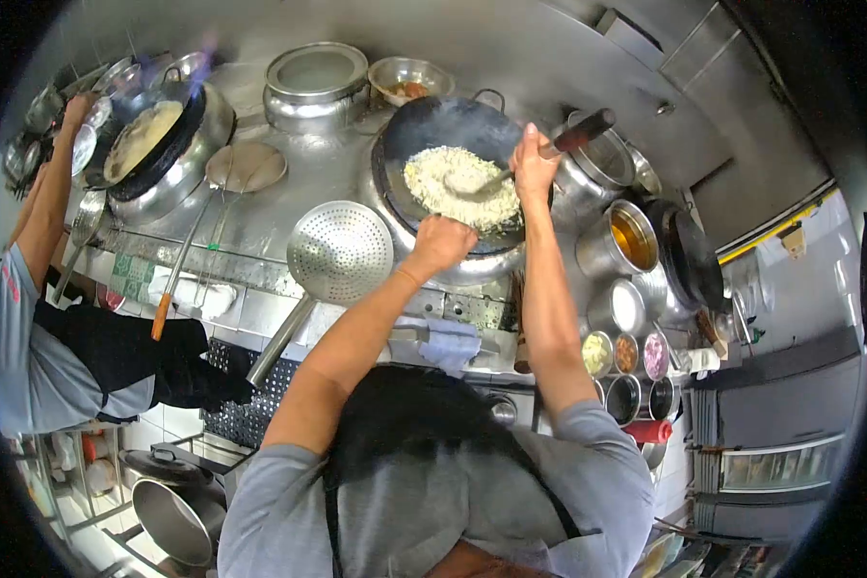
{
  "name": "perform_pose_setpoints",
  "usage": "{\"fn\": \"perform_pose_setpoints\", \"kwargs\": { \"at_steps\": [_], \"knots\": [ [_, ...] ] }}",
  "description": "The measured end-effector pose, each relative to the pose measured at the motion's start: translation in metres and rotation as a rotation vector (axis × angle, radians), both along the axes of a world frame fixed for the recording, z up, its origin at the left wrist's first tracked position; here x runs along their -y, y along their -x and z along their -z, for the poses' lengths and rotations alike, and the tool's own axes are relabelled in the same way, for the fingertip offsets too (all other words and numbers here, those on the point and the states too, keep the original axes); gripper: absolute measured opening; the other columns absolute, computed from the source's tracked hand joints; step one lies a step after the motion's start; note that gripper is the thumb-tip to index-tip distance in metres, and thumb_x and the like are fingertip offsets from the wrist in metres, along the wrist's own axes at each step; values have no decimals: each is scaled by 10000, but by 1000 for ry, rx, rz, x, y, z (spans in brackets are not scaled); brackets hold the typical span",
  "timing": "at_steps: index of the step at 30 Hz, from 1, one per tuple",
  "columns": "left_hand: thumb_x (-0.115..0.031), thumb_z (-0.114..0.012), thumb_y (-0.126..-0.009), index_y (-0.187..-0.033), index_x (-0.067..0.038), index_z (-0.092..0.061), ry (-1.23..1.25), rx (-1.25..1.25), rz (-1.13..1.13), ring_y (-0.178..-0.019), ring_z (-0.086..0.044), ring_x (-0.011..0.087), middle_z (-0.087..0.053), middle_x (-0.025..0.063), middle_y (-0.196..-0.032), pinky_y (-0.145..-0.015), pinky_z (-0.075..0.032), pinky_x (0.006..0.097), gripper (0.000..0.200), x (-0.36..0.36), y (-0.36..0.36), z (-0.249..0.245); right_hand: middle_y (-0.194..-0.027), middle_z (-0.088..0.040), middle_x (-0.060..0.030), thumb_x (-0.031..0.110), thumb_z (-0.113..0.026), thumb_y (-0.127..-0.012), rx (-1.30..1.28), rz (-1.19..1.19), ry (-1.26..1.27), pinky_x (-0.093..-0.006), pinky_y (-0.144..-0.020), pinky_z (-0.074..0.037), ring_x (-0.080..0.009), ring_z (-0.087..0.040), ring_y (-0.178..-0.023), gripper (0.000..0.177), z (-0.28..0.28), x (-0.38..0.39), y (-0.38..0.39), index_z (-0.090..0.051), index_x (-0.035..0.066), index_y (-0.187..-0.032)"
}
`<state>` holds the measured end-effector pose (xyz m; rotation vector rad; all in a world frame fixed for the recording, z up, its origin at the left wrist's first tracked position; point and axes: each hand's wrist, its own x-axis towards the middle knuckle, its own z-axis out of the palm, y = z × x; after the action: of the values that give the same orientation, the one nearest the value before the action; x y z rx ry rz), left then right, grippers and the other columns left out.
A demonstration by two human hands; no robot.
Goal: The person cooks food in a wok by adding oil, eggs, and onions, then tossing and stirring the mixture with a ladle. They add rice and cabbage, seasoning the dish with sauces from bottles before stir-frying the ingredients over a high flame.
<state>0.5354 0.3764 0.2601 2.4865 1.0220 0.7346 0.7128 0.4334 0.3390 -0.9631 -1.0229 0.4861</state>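
Observation:
A black wok (419,125) holds a heap of fried rice (453,183), pale with yellow bits. My left hand (441,243) is closed at the wok's near rim; what it grips is hidden under the fingers. My right hand (534,166), above the wok's right side, is wrapped round the handle of a ladle (496,181) with a dark wooden grip end. The ladle's bowl rests in the rice. Left of the wok, a perforated strainer (341,249) lies on the counter with its handle toward me.
A co-worker's arm (50,197) reaches to another wok (197,125) at the left, with a flame behind it. Lidded pot (316,96) at the back. Right: a pot of oil (632,241), small ingredient containers (626,354). A folded cloth (448,342) lies at the near edge.

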Motion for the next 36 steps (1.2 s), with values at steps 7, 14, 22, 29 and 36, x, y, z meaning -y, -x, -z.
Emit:
{"fn": "perform_pose_setpoints", "kwargs": {
  "at_steps": [7,14,22,29,36],
  "knots": [
    [-317,-540,-889,-613,-70,-664,-118,109,-36,-597,-623,349,-636,161,-636,-631,-510,458,391,-3,1,10,-478,-400,38,239,-569,-958,31,108,-123,-262,-377,-300,-74,-396,-408,378,-11,10,60,-439,126,-622],
    [-321,-524,-896,-623,-74,-673,-103,78,-40,-597,-626,341,-638,161,-634,-649,-511,460,397,-6,-1,11,-503,-398,72,216,-543,-976,195,62,-173,-234,-407,-277,-35,-367,-434,413,-41,27,68,-429,108,-595],
    [-307,-524,-899,-634,-81,-668,-95,57,-9,-641,-634,337,-650,156,-666,-674,-502,454,377,-9,3,7,-491,-488,-26,334,-628,-915,348,528,-15,-346,-480,-380,-112,-423,-492,512,-51,15,16,-545,-38,-572],
    [-301,-523,-871,-648,-81,-671,-44,13,-45,-643,-637,355,-652,164,-673,-680,-506,473,346,-7,-3,10,-468,-337,72,246,-573,-958,-17,162,4,-248,-346,-260,-57,-311,-357,380,-53,24,9,-399,133,-640],
    [-277,-518,-851,-606,-99,-669,-73,-71,43,-563,-634,352,-643,152,-631,-587,-521,465,339,24,5,-14,-460,-319,47,286,-594,-946,-43,-8,30,-258,-309,-235,-77,-282,-327,395,-49,21,49,-393,133,-642]
  ]
}}
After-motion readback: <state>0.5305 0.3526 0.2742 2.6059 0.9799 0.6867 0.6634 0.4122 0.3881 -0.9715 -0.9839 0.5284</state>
